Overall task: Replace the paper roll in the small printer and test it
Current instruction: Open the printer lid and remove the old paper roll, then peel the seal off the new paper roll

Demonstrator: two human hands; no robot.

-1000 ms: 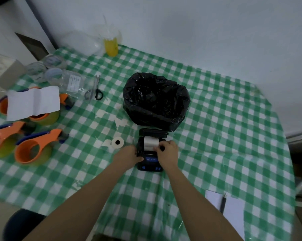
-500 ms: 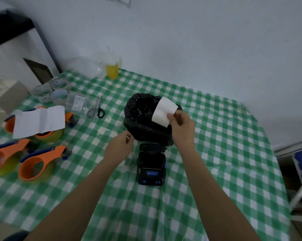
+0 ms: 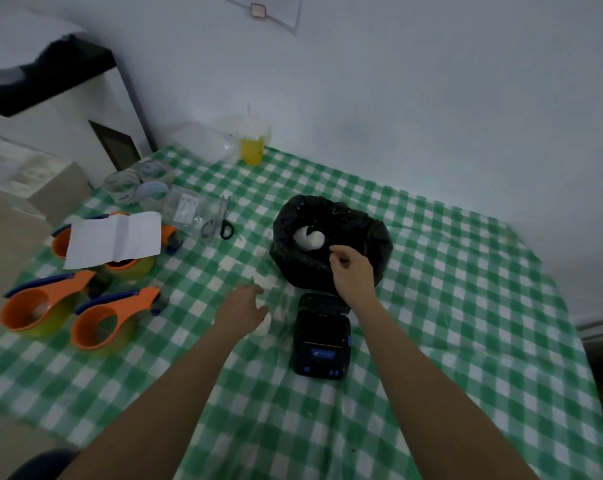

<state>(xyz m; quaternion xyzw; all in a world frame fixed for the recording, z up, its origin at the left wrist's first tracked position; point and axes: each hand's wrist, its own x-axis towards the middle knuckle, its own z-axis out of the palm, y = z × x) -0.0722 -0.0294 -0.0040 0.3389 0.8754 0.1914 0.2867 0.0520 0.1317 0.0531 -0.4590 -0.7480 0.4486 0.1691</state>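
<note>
Two bare hands hover at mid-frame: the right hand, fingers loosely spread and empty, hangs over the near rim of the black plastic bin bag, inside which a crumpled white paper strip lies apart from it. The left hand covers a small white paper roll left of the black handheld printer on the green checked tablecloth; whether it grips the roll cannot be told.

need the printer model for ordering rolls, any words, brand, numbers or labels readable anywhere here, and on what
No text can be read.
printer: blue label on its front, too blurred to read.
clear packet beside the scissors: white label with dark marks, too small to read.
sheet on the wall: small red-edged mark, no legible writing.
white paper on the tape dispensers: looks blank.
</note>
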